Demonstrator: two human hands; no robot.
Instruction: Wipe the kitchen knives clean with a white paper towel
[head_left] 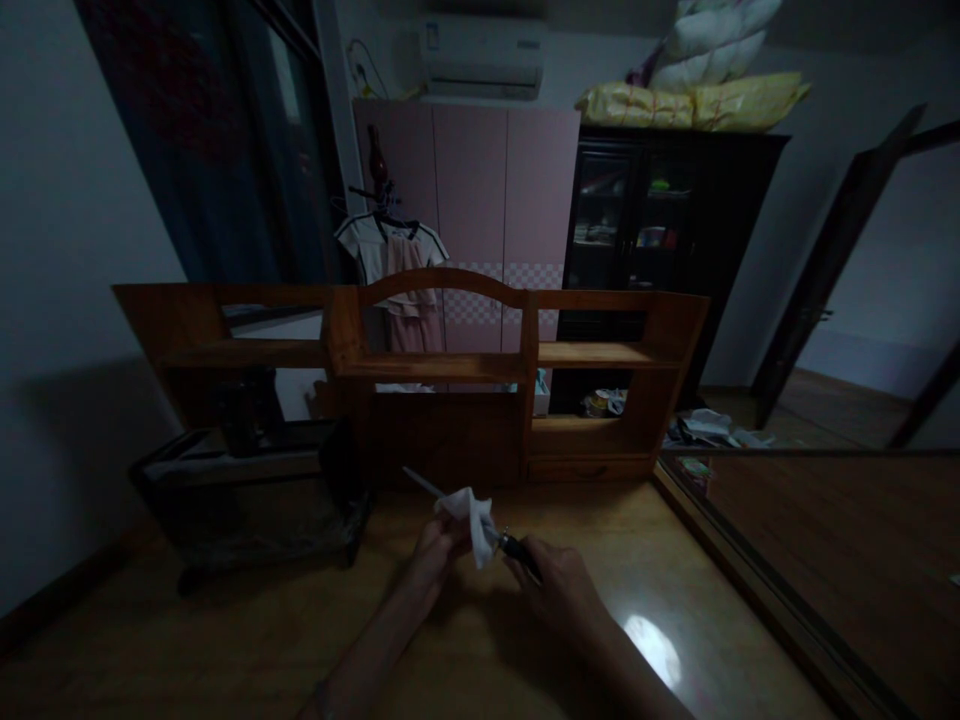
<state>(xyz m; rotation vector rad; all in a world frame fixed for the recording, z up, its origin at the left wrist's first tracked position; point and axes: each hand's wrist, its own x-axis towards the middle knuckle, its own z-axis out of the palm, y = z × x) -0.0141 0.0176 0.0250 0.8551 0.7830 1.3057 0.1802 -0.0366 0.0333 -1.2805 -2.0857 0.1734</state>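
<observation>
A slim metal tool with a black handle (521,556) is held slantwise over the wooden surface; the dim light hides its exact kind. My right hand (559,585) is wrapped round the handle. A crumpled white tissue or thin cloth (474,520) surrounds the middle of the tool. My left hand (441,550) grips that white piece around the shaft, its fingers partly covered. Beyond the left hand, the narrow grey end (421,481) of the tool sticks out to the upper left.
A wooden shelf unit (431,368) stands across the desk's back. On the left is a dark glass-sided tank (247,510). The wooden top (480,660) has a bright reflection at right. Behind are a pink wardrobe (469,190), hanging clothes (394,255) and a black cabinet (720,220).
</observation>
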